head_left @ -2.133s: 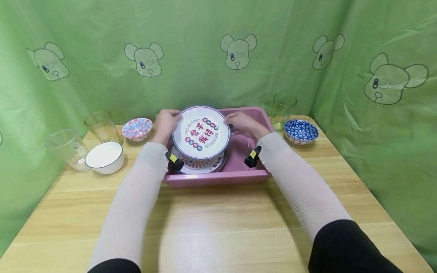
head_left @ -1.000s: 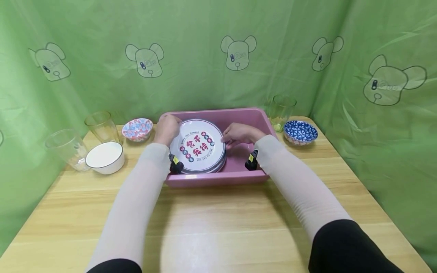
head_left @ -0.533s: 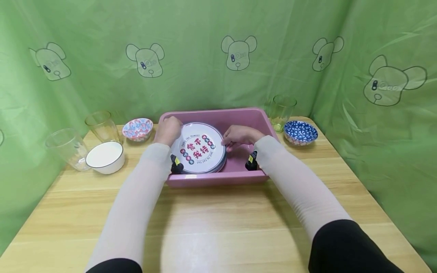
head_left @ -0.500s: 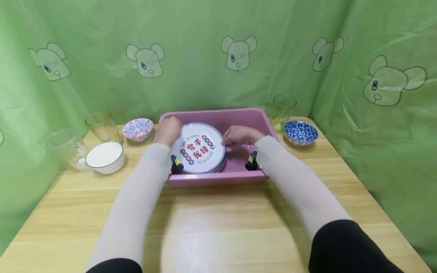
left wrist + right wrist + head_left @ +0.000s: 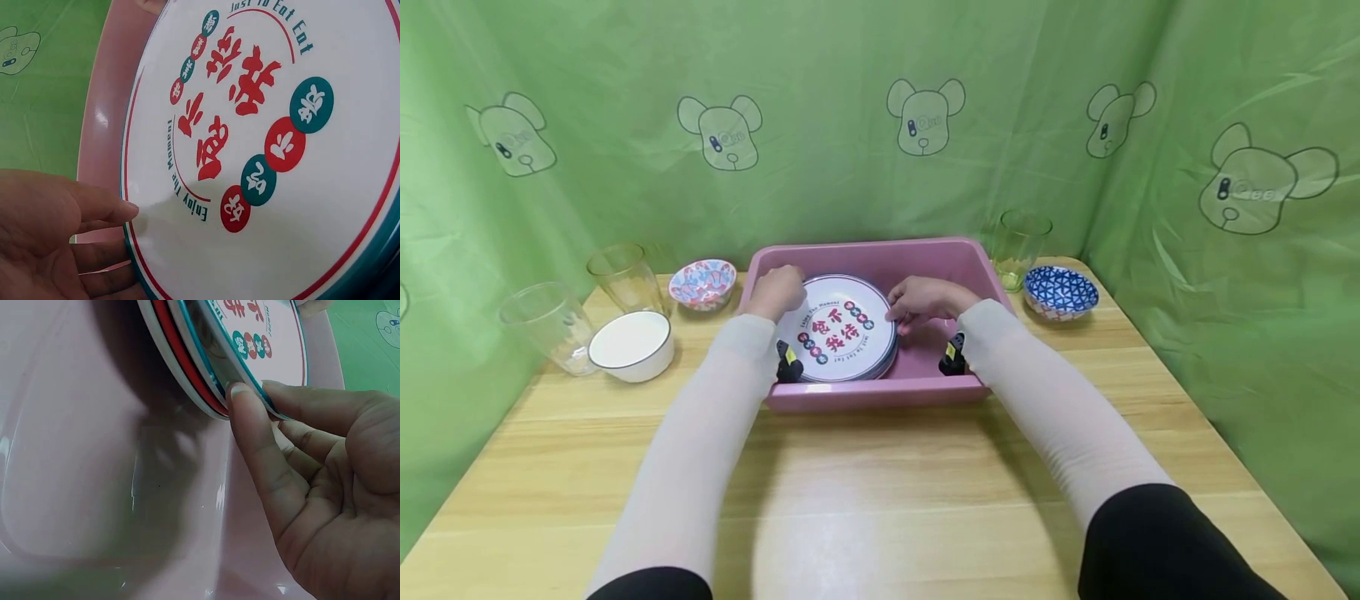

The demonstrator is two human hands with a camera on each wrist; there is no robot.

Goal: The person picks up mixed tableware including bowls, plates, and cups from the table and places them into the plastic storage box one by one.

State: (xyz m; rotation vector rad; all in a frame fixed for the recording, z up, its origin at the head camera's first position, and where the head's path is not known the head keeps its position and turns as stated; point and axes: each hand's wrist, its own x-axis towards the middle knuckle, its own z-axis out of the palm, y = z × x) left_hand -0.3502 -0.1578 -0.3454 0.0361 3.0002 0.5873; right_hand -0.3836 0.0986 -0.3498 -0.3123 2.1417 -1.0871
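Note:
A white plate with red lettering and a thin dark rim lies on top of a stack inside the pink tub, towards its left side. My left hand is at the plate's left edge; in the left wrist view a fingertip rests over the rim, with the other fingers at its side. My right hand pinches the opposite edge. The right wrist view shows that rim between thumb and finger, slightly apart from the plates below, one of which has a red band.
Left of the tub stand a clear glass, an amber glass, a white bowl and a pink-blue patterned bowl. At right are a greenish glass and a blue patterned bowl. A green curtain hangs behind the wooden table.
Both hands have lowered the white plate from above the tub onto the stack, covering the sunburst-patterned plate. Lately the left hand has shifted slightly down and right; the right hand barely moved.

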